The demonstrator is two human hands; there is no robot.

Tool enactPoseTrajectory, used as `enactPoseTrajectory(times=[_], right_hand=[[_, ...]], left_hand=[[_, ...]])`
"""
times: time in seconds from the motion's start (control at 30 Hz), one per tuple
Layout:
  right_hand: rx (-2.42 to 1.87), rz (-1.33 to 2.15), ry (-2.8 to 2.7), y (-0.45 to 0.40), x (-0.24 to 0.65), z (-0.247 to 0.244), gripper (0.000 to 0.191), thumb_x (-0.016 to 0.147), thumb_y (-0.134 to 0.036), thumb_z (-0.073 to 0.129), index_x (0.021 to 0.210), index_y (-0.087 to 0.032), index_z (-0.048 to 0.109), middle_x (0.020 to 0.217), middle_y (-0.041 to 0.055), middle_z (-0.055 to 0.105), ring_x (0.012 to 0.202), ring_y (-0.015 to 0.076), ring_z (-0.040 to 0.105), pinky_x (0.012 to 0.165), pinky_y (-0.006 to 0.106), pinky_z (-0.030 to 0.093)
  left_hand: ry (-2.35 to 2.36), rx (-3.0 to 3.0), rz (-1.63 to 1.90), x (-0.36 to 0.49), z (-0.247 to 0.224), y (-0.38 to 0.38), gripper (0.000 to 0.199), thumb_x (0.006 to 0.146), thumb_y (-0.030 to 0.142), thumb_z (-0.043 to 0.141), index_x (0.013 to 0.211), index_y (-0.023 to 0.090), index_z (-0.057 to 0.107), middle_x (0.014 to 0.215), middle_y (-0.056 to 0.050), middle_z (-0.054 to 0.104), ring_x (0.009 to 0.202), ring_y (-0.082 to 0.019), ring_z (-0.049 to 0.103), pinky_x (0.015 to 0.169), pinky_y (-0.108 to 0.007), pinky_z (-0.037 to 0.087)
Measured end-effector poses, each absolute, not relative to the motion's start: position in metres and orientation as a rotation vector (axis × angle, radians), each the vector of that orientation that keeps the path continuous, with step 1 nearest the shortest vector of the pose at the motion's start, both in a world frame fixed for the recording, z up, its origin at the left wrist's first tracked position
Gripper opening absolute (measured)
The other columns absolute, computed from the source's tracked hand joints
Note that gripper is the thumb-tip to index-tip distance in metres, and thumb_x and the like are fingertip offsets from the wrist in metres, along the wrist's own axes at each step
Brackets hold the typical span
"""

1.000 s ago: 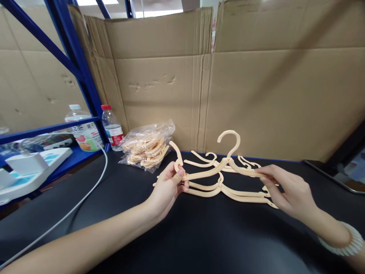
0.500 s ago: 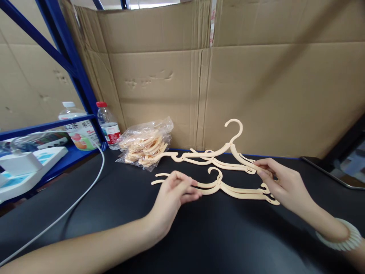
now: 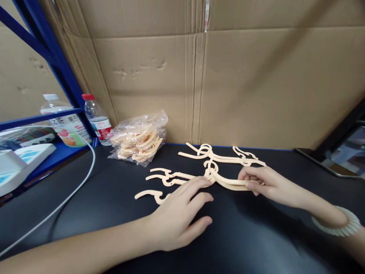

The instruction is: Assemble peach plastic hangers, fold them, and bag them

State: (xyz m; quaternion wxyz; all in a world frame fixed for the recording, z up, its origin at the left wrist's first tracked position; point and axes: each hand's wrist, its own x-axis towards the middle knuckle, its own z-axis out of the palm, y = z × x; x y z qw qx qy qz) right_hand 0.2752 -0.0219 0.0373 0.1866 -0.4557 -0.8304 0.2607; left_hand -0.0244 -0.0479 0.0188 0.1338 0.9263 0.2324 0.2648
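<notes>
Several cream plastic hangers lie on the black table. My right hand [image 3: 268, 184] pinches the right arm of a cream hanger [image 3: 228, 181] near the middle. My left hand [image 3: 185, 215] has its fingers spread and lies over the left part of a hanger, whose curved end [image 3: 148, 193] sticks out to its left. The fingertips of that hand reach the hanger centres, and what lies under its palm is hidden. Behind both hands, more hangers [image 3: 225, 158] overlap flat on the table.
A clear bag of cream hanger parts [image 3: 139, 140] sits at the back left, beside a red-capped bottle [image 3: 98, 121]. A white cable [image 3: 76, 198] crosses the left side near a power strip [image 3: 31, 163]. Cardboard [image 3: 154, 83] stands behind the table [image 3: 245, 243]. A dark-framed object [image 3: 327, 163] is at right.
The hanger that was raised at the back is now down among the nearer ones, with my right hand lower and further left. My left hand has opened from its pinch and moved slightly nearer.
</notes>
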Motion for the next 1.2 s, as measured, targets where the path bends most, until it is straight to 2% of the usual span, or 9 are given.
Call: enactPoseTrajectory(times=[0.07,0.17,0.33,0.63,0.73,0.83,1.0,1.1,1.2], right_hand=[[-1.299,0.775,-2.42,-0.023,0.277,0.04,0.014,0.092,-0.024,0.046,0.088,-0.02,0.058,0.065,-0.002,0.058,0.057,0.0127,0.055,0.053,0.023,0.041],[-1.332,0.61,-2.546,-0.024,0.281,0.043,0.01,0.087,-0.021,0.052,0.083,-0.02,0.061,0.066,-0.0018,0.06,0.058,0.0126,0.053,0.055,0.024,0.039],[-1.28,0.404,-2.646,-0.023,0.288,0.044,0.007,0.08,-0.017,0.057,0.077,-0.021,0.063,0.077,-0.0005,0.063,0.068,0.0137,0.056,0.063,0.025,0.042],[-1.484,0.36,-2.627,-0.019,0.294,0.043,0.01,0.073,-0.011,0.056,0.069,-0.02,0.058,0.066,-0.0027,0.059,0.057,0.0124,0.052,0.053,0.023,0.038],[-1.462,0.265,-2.583,-0.022,0.294,0.044,0.009,0.075,-0.02,0.062,0.083,-0.02,0.058,0.08,0.0011,0.063,0.069,0.0168,0.058,0.061,0.028,0.047],[-1.418,0.138,-2.477,-0.03,0.285,0.04,0.033,0.084,-0.037,0.062,0.111,-0.019,0.056,0.11,0.0104,0.063,0.1,0.0254,0.061,0.085,0.04,0.052],[-1.481,0.014,-2.495,-0.045,0.254,0.013,0.068,0.092,-0.057,0.042,0.142,-0.011,0.04,0.143,0.0226,0.045,0.133,0.0372,0.042,0.102,0.056,0.043],[-1.514,0.006,-2.552,-0.047,0.242,-0.003,0.075,0.094,-0.061,0.035,0.149,-0.011,0.03,0.153,0.0204,0.031,0.142,0.0362,0.027,0.11,0.059,0.031],[-1.551,0.041,-2.583,-0.044,0.24,-0.006,0.078,0.094,-0.062,0.03,0.152,-0.01,0.022,0.156,0.0184,0.021,0.144,0.034,0.018,0.113,0.059,0.025]], left_hand=[[0.677,2.685,0.703,-0.023,0.017,-0.049,0.034,0.089,0.023,0.054,0.123,0.017,0.053,0.137,-0.017,0.05,0.132,-0.031,0.043,0.108,-0.047,0.04],[0.675,2.731,0.592,-0.021,0.017,-0.049,0.035,0.089,0.024,0.054,0.123,0.017,0.054,0.128,-0.015,0.059,0.131,-0.031,0.043,0.11,-0.05,0.036],[0.724,2.857,0.449,-0.02,0.019,-0.047,0.036,0.089,0.025,0.054,0.124,0.017,0.055,0.13,-0.014,0.06,0.131,-0.034,0.044,0.113,-0.056,0.026],[0.81,2.921,0.397,-0.02,0.02,-0.049,0.035,0.089,0.029,0.054,0.121,0.016,0.058,0.132,-0.015,0.058,0.128,-0.036,0.045,0.108,-0.056,0.032],[0.82,2.921,0.4,-0.019,0.019,-0.05,0.036,0.088,0.028,0.055,0.122,0.016,0.058,0.132,-0.015,0.057,0.128,-0.036,0.046,0.106,-0.054,0.035],[0.826,2.906,0.448,-0.019,0.017,-0.05,0.043,0.088,0.028,0.056,0.13,0.018,0.054,0.14,-0.015,0.051,0.13,-0.036,0.044,0.107,-0.054,0.036],[0.83,2.847,0.472,-0.02,0.016,-0.052,0.053,0.087,0.03,0.058,0.138,0.019,0.048,0.142,-0.015,0.05,0.132,-0.036,0.042,0.108,-0.054,0.035],[0.867,2.809,0.506,-0.021,0.016,-0.052,0.051,0.087,0.03,0.059,0.136,0.02,0.05,0.141,-0.015,0.051,0.13,-0.035,0.044,0.107,-0.055,0.037],[0.896,2.804,0.49,-0.022,0.01,-0.049,0.059,0.088,0.032,0.056,0.144,0.021,0.04,0.148,-0.014,0.044,0.135,-0.035,0.039,0.11,-0.055,0.033]])
